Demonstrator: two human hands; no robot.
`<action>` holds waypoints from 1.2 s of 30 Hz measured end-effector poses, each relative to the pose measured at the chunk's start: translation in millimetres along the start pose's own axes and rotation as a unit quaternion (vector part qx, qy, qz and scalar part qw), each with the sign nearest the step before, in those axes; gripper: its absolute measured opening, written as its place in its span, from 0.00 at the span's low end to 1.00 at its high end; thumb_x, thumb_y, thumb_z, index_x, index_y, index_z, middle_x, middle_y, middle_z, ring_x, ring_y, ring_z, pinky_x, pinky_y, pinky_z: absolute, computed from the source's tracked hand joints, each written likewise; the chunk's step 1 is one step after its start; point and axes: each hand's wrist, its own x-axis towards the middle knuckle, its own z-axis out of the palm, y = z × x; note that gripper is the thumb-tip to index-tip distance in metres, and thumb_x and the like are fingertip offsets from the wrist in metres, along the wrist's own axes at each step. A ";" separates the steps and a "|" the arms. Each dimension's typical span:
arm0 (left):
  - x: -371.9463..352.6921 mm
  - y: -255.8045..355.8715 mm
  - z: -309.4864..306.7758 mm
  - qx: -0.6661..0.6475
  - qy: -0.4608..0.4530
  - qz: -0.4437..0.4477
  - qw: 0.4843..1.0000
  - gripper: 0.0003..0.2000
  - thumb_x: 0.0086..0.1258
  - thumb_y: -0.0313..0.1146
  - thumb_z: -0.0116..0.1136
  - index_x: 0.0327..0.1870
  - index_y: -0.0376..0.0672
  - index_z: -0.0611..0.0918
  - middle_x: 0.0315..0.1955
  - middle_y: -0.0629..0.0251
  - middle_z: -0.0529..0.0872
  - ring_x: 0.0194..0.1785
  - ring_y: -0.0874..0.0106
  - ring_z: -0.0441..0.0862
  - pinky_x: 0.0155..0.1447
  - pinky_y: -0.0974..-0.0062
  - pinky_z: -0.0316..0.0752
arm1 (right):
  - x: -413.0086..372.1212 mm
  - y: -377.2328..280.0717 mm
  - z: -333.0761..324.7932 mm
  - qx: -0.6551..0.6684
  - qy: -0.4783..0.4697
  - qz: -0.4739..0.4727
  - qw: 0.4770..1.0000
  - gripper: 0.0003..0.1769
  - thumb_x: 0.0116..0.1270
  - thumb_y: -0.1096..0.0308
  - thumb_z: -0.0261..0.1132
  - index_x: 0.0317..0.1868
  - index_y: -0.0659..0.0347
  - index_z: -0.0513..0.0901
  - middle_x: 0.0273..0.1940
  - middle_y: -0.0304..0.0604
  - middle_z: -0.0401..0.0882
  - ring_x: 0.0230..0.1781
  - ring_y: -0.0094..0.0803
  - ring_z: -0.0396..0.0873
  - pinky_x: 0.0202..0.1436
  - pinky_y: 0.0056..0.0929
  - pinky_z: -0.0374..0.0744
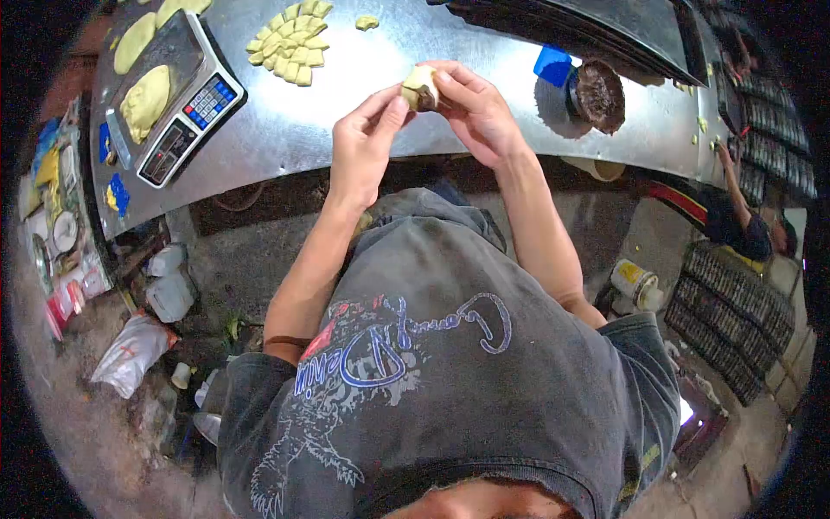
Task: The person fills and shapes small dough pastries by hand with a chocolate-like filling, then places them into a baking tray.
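Note:
A small piece of pale yellow dough with dark brown filling (419, 86) is held up above the metal table. My left hand (367, 138) pinches its near left side between thumb and fingers. On the other side, my right hand (475, 108) grips it with the thumb and fingertips. Part of the dough is hidden by the fingers. To the right stands a bowl of dark brown paste (598, 97), with a blue object (553, 66) beside it. Several cut dough pieces (290, 43) lie in a cluster to the left, and one loose dough piece (367, 22) lies apart.
A digital scale (186, 108) carries a dough lump (145, 102) at the left. Dark trays (596, 26) lie along the far right of the metal table (285, 130). Another person's arm (733, 173) reaches in at the right, near racks of dark moulds (731, 320).

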 end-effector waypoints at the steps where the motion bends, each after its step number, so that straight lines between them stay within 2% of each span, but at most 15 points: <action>1: 2.3 0.2 -4.5 -0.012 0.007 0.003 1.000 0.14 0.78 0.32 0.59 0.56 0.31 0.83 0.49 0.60 0.87 0.51 0.74 0.84 0.60 0.74 0.80 | 1.4 3.8 4.5 0.005 0.002 -0.005 1.000 0.17 0.78 0.61 0.60 0.59 0.62 0.80 0.52 0.38 0.82 0.55 0.25 0.77 0.64 0.30 0.72; 2: 4.3 1.9 -7.8 -0.024 0.014 0.006 1.000 0.13 0.77 0.31 0.60 0.55 0.32 0.84 0.48 0.60 0.88 0.50 0.74 0.85 0.60 0.74 0.81 | -0.7 1.6 15.5 0.008 0.033 -0.010 0.999 0.15 0.78 0.64 0.61 0.57 0.64 0.81 0.49 0.39 0.84 0.49 0.26 0.80 0.58 0.28 0.76; 5: 7.6 10.6 -6.2 -0.106 0.010 -0.020 0.994 0.14 0.78 0.33 0.59 0.58 0.34 0.82 0.49 0.61 0.87 0.51 0.72 0.85 0.61 0.70 0.82 | -1.2 10.7 8.5 0.072 0.036 -0.033 0.996 0.16 0.78 0.63 0.61 0.58 0.63 0.81 0.48 0.39 0.85 0.50 0.27 0.80 0.60 0.29 0.76; 9: 10.8 17.9 11.4 -0.179 -0.001 -0.036 0.983 0.18 0.80 0.36 0.56 0.63 0.34 0.78 0.53 0.60 0.85 0.55 0.68 0.84 0.66 0.63 0.79 | -9.6 -5.7 6.1 0.176 0.015 -0.051 0.983 0.18 0.75 0.67 0.64 0.61 0.62 0.79 0.57 0.42 0.80 0.50 0.27 0.80 0.61 0.31 0.76; 12: 12.8 24.1 32.3 -0.185 -0.024 0.014 0.982 0.20 0.80 0.33 0.56 0.67 0.32 0.75 0.58 0.58 0.83 0.59 0.67 0.83 0.69 0.67 0.76 | -23.5 -22.6 10.9 -0.022 0.069 -0.129 0.989 0.20 0.72 0.73 0.66 0.63 0.62 0.80 0.57 0.43 0.78 0.48 0.24 0.79 0.55 0.26 0.78; 15: 5.6 17.9 62.6 -0.087 -0.042 0.030 0.995 0.21 0.78 0.29 0.57 0.69 0.32 0.73 0.59 0.59 0.82 0.60 0.70 0.82 0.69 0.70 0.75 | -26.2 -24.3 -23.2 -0.276 0.091 -0.252 0.923 0.20 0.69 0.76 0.68 0.61 0.59 0.83 0.52 0.41 0.79 0.45 0.22 0.78 0.50 0.20 0.77; 16: 3.7 15.1 70.6 -0.078 -0.059 0.037 0.995 0.21 0.77 0.27 0.59 0.68 0.33 0.75 0.58 0.60 0.83 0.58 0.73 0.82 0.67 0.74 0.76 | -28.9 -27.9 -27.3 -0.277 0.109 -0.271 0.916 0.13 0.71 0.71 0.68 0.55 0.59 0.87 0.46 0.39 0.79 0.39 0.20 0.77 0.42 0.19 0.76; 20: 2.5 3.2 93.0 -0.046 -0.020 0.038 0.998 0.15 0.77 0.29 0.59 0.61 0.36 0.82 0.54 0.64 0.86 0.55 0.77 0.82 0.61 0.77 0.75 | -52.2 -56.9 -51.8 -0.283 0.059 -0.147 0.946 0.10 0.74 0.64 0.67 0.47 0.62 0.87 0.31 0.32 0.79 0.29 0.18 0.74 0.31 0.18 0.72; 23: -3.2 -15.8 94.7 -0.024 -0.091 0.085 0.992 0.12 0.77 0.29 0.59 0.57 0.37 0.84 0.54 0.64 0.87 0.53 0.77 0.81 0.61 0.77 0.73 | -59.2 -72.1 -86.2 -0.158 -0.082 0.005 0.984 0.11 0.75 0.63 0.66 0.46 0.63 0.86 0.32 0.32 0.80 0.30 0.17 0.75 0.31 0.18 0.72; 24: -8.1 -21.6 98.4 0.020 -0.086 0.107 0.990 0.10 0.77 0.31 0.60 0.53 0.37 0.84 0.49 0.65 0.87 0.51 0.77 0.81 0.60 0.77 0.72 | -60.9 -77.1 -92.7 -0.168 -0.091 0.010 0.982 0.14 0.77 0.64 0.62 0.52 0.67 0.84 0.37 0.34 0.81 0.34 0.17 0.74 0.37 0.18 0.73; 27: -11.5 -37.0 111.6 0.189 -0.036 0.188 0.963 0.11 0.76 0.31 0.61 0.54 0.37 0.83 0.42 0.69 0.87 0.48 0.78 0.80 0.58 0.77 0.73 | -62.9 -71.0 -103.6 -0.188 -0.077 -0.071 0.977 0.15 0.77 0.64 0.63 0.56 0.65 0.84 0.39 0.34 0.81 0.37 0.19 0.75 0.43 0.18 0.75; 28: -18.1 -24.0 128.9 0.181 -0.013 0.155 0.971 0.14 0.75 0.31 0.62 0.58 0.37 0.82 0.38 0.71 0.85 0.45 0.81 0.79 0.54 0.79 0.73 | -65.4 -72.3 -103.5 -0.216 -0.069 -0.100 0.969 0.16 0.75 0.65 0.65 0.57 0.65 0.84 0.41 0.36 0.81 0.41 0.21 0.76 0.47 0.19 0.76; 32: -17.5 -39.3 145.5 0.157 0.066 0.203 0.964 0.18 0.76 0.30 0.61 0.64 0.39 0.78 0.35 0.71 0.82 0.40 0.83 0.75 0.49 0.81 0.73 | -75.6 -68.0 -96.1 -0.327 -0.044 -0.264 0.906 0.11 0.68 0.66 0.72 0.49 0.59 0.88 0.36 0.37 0.76 0.33 0.25 0.74 0.41 0.22 0.76; 35: -20.3 -42.6 166.6 0.094 0.121 0.222 0.963 0.18 0.77 0.31 0.59 0.65 0.39 0.78 0.34 0.72 0.81 0.39 0.83 0.74 0.49 0.82 0.72 | -76.0 -69.1 -104.1 -0.347 -0.064 -0.304 0.885 0.09 0.65 0.68 0.74 0.43 0.62 0.86 0.36 0.38 0.76 0.33 0.26 0.75 0.39 0.23 0.76; 36: -17.5 -39.7 182.6 0.074 0.168 0.234 0.955 0.15 0.80 0.36 0.56 0.59 0.37 0.82 0.32 0.71 0.82 0.37 0.83 0.74 0.47 0.82 0.73 | -81.1 -76.8 -101.8 -0.386 -0.092 -0.323 0.859 0.09 0.63 0.73 0.75 0.41 0.63 0.83 0.40 0.40 0.79 0.36 0.25 0.75 0.39 0.23 0.75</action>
